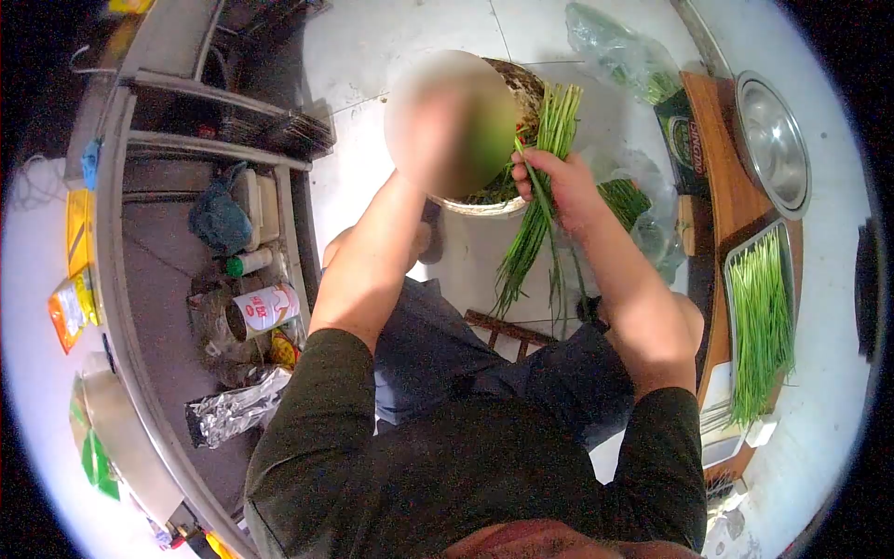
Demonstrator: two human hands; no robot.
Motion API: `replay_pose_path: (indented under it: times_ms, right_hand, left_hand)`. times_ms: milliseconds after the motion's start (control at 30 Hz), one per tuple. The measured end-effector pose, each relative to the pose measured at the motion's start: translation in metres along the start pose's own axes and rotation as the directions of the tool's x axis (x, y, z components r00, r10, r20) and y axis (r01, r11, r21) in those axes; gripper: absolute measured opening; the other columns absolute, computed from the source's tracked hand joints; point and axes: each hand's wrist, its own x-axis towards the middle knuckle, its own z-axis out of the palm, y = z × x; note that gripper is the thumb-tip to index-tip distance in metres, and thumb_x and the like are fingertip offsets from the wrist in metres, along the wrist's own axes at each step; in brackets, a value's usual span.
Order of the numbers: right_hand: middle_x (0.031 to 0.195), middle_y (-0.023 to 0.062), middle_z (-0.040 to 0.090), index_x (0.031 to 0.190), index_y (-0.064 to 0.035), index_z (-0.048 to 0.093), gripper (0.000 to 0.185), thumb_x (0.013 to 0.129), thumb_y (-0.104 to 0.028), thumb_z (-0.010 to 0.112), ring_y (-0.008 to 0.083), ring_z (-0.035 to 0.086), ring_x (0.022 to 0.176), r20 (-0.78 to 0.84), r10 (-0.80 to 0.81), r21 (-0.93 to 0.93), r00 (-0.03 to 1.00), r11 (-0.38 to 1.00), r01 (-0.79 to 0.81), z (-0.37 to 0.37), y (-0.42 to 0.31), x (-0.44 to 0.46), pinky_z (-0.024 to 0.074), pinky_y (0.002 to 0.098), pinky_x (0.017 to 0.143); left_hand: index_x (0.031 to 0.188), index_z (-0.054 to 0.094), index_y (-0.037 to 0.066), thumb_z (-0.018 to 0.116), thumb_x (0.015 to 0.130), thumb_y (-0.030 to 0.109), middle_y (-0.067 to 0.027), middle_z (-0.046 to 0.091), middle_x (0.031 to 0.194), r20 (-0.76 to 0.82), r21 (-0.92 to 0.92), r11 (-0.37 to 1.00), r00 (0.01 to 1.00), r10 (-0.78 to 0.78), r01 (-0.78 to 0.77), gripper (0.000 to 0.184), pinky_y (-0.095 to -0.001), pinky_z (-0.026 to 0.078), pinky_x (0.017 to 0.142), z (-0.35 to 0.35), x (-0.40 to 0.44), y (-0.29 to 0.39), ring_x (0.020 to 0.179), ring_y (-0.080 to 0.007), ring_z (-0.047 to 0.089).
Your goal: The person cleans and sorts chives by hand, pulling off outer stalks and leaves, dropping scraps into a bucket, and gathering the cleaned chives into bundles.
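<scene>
A bunch of long green chives (529, 244) is gripped in my right hand (559, 182), the cut ends pointing up and the leaf tips hanging down. My right thumb presses along the stalks. My left hand (436, 126) reaches over a round bin (489, 207) with plant scraps in it. A round blur covers this hand, so its fingers and anything in them are hidden. The bin stands on the floor in front of my knees, just left of the bunch.
At right, a wooden bench (717, 270) bears a tray of chives (762, 317) and a metal bowl (773, 144). Plastic bags (619, 47) with greens lie on the tiled floor. At left, a shelf holds a can (265, 310), a blue bag (221, 214) and crumpled foil (244, 408).
</scene>
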Motion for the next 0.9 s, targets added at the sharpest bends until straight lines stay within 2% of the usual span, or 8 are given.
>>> replay_pose_path:
  times_ms: [67, 167, 267, 367, 533, 667, 800, 900]
  right_hand:
    - [0.073, 0.004, 0.06, 0.094, -0.0016, 0.061, 0.02, 0.088, -0.02, 0.06, 0.0143, 0.055, 0.06, 0.01, -0.002, 0.022, 1.0, 1.0, 0.001, 0.0, 0.0, 0.0, 0.045, 0.0264, 0.054]
    - [0.074, 0.004, 0.06, 0.095, -0.0017, 0.062, 0.02, 0.089, -0.021, 0.06, 0.0143, 0.055, 0.06, 0.01, -0.004, 0.038, 1.0, 0.999, 0.004, -0.001, 0.003, 0.002, 0.0452, 0.0267, 0.054]
    - [0.074, 0.004, 0.06, 0.095, -0.002, 0.062, 0.019, 0.089, -0.02, 0.06, 0.014, 0.055, 0.06, -0.008, -0.01, 0.045, 1.0, 0.999, 0.01, -0.004, 0.006, 0.004, 0.0451, 0.0265, 0.055]
    - [0.074, 0.0041, 0.061, 0.095, -0.0021, 0.062, 0.019, 0.088, -0.019, 0.062, 0.0137, 0.055, 0.06, -0.002, -0.009, 0.016, 1.0, 1.0, 0.009, 0.001, 0.003, 0.003, 0.0448, 0.0262, 0.054]
    - [0.073, 0.0053, 0.064, 0.091, -0.0026, 0.064, 0.019, 0.082, -0.019, 0.068, 0.0141, 0.058, 0.059, 0.0, -0.043, -0.005, 0.999, 0.999, 0.043, 0.004, 0.002, 0.002, 0.0458, 0.0262, 0.052]
    - [0.071, 0.0049, 0.063, 0.09, -0.0031, 0.064, 0.018, 0.081, -0.018, 0.069, 0.0137, 0.057, 0.057, 0.03, -0.014, -0.033, 0.999, 0.999, 0.015, 0.003, 0.002, 0.002, 0.0449, 0.0259, 0.051]
    - [0.071, 0.0049, 0.063, 0.09, -0.0024, 0.064, 0.018, 0.08, -0.017, 0.07, 0.014, 0.057, 0.057, 0.041, -0.017, -0.018, 0.999, 1.0, 0.018, 0.002, 0.006, 0.003, 0.0455, 0.0263, 0.052]
    - [0.073, 0.0042, 0.062, 0.091, -0.0022, 0.063, 0.018, 0.082, -0.017, 0.068, 0.0134, 0.056, 0.059, -0.007, -0.043, -0.017, 0.999, 0.999, 0.043, 0.004, 0.005, 0.001, 0.0444, 0.0258, 0.053]
  left_hand:
    - [0.077, 0.063, 0.003, 0.063, 0.089, 0.027, -0.0005, 0.055, 0.061, 0.009, 0.061, 0.99, 0.992, 0.128, -0.128, 0.026, -0.0261, 0.038, 0.05, 0.0, 0.001, -0.01, 0.052, -0.0111, 0.047]
    - [0.083, 0.066, 0.001, 0.061, 0.09, 0.036, -0.0026, 0.057, 0.062, 0.131, 0.161, 0.97, 0.978, 0.161, -0.181, 0.036, -0.0248, 0.041, 0.058, 0.001, -0.002, -0.016, 0.06, -0.0114, 0.051]
    - [0.083, 0.065, 0.002, 0.058, 0.091, 0.037, -0.0002, 0.056, 0.062, 0.087, 0.474, 0.852, 0.951, -0.297, 0.223, 0.036, -0.0238, 0.039, 0.055, 0.005, -0.004, -0.005, 0.058, -0.0099, 0.049]
    - [0.075, 0.061, 0.005, 0.06, 0.091, 0.035, 0.0018, 0.051, 0.058, 0.393, 0.231, 0.943, 0.863, -0.317, 0.241, 0.034, -0.0231, 0.038, 0.054, 0.013, -0.014, -0.006, 0.057, -0.0088, 0.049]
    - [0.074, 0.059, 0.003, 0.06, 0.093, 0.025, 0.001, 0.049, 0.056, 0.456, -0.011, 0.939, 0.838, -0.301, 0.344, 0.029, -0.0233, 0.034, 0.048, 0.02, -0.018, -0.01, 0.05, -0.0082, 0.041]
    - [0.079, 0.062, 0.003, 0.057, 0.094, 0.027, 0.0012, 0.05, 0.06, 0.263, -0.023, 0.95, 0.918, -0.296, 0.312, 0.029, -0.0233, 0.035, 0.048, 0.013, -0.007, -0.003, 0.051, -0.0096, 0.043]
    - [0.081, 0.062, 0.001, 0.054, 0.095, 0.024, 0.0014, 0.048, 0.059, -0.033, -0.189, 0.955, 0.971, -0.237, 0.227, 0.028, -0.0225, 0.031, 0.044, 0.009, 0.005, -0.009, 0.048, -0.0077, 0.041]
    - [0.081, 0.062, 0.0, 0.053, 0.095, 0.024, 0.0008, 0.05, 0.06, 0.002, -0.166, 0.956, 0.97, -0.244, 0.241, 0.029, -0.0228, 0.032, 0.045, 0.006, 0.004, -0.006, 0.049, -0.0081, 0.041]
